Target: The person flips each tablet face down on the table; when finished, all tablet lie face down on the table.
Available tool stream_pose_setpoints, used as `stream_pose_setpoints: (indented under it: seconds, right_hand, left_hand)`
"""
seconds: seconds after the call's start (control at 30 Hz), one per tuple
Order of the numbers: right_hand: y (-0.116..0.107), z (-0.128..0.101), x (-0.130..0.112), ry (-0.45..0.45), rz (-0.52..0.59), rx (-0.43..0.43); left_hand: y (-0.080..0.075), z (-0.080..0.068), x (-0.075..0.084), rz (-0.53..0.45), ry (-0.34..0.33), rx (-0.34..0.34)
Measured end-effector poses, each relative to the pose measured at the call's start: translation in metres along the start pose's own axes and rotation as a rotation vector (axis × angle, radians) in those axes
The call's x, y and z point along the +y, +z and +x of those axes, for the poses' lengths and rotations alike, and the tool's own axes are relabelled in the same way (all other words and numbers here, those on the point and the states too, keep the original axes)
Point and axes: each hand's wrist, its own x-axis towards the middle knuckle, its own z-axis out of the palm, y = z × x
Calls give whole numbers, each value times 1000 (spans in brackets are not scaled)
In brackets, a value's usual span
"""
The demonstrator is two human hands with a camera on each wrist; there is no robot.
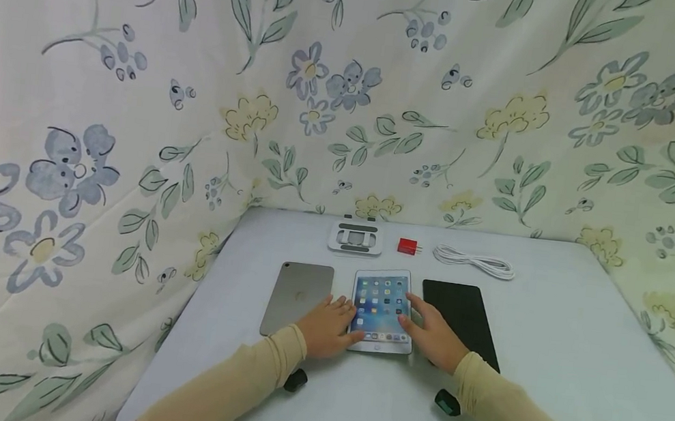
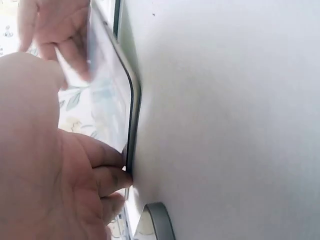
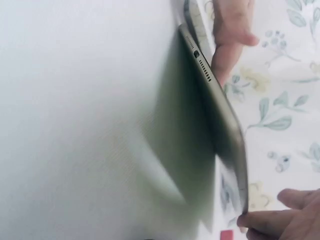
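Note:
A white-framed tablet [image 1: 378, 311] with its screen lit lies in the middle of the table, icons facing up. In the right wrist view the tablet [image 3: 222, 105] tilts, its right side raised off the cloth and its port edge showing. My right hand [image 1: 435, 334] pinches the right edge, thumb over the screen and fingertips [image 3: 250, 220] at the rim. My left hand [image 1: 328, 326] rests along the left edge with fingers extended; its thumb lies near the lower left corner. In the left wrist view, fingertips [image 2: 120, 177] touch the rim.
A grey tablet [image 1: 291, 295] lies face down at the left, partly under the left hand. On the right is a black tablet [image 1: 456, 312]. Behind stand a white folding stand [image 1: 356, 237], a red charger plug [image 1: 408, 246] and a coiled white cable [image 1: 473, 260]. A floral curtain closes the back.

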Motion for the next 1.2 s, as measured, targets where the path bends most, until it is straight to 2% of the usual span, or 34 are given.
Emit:
stream_pose_setpoints:
  seconds: [0.23,0.4,0.53,0.63,0.8,0.93,1.03,1.2]
  right_hand:
    - [-2,-13,-19,-142,39,67]
    - [-2,-15,-38,-230,62,96]
    - [-2,-15,-47,-267,78,95]
    - [0,-14,-50,-277,77,78]
    - [5,-13,-54,-277,53,41]
    - [9,-16,-53,-267,64,-8]
    - [13,-15,-52,-252,47,-52]
    - [22,-12,-46,-169,-23,-139]
  left_hand:
    - [-8,4,11,-139,-39,60]
    - [-15,8,21,-290,-7,51]
    - [-21,9,28,-400,23,52]
    - [-28,11,32,-439,19,116]
    - [-44,9,38,-452,-38,258]
    - [-52,1,40,-502,-56,310]
    - [-54,-5,37,-580,-60,360]
    - [-57,-16,27,-671,-60,425]
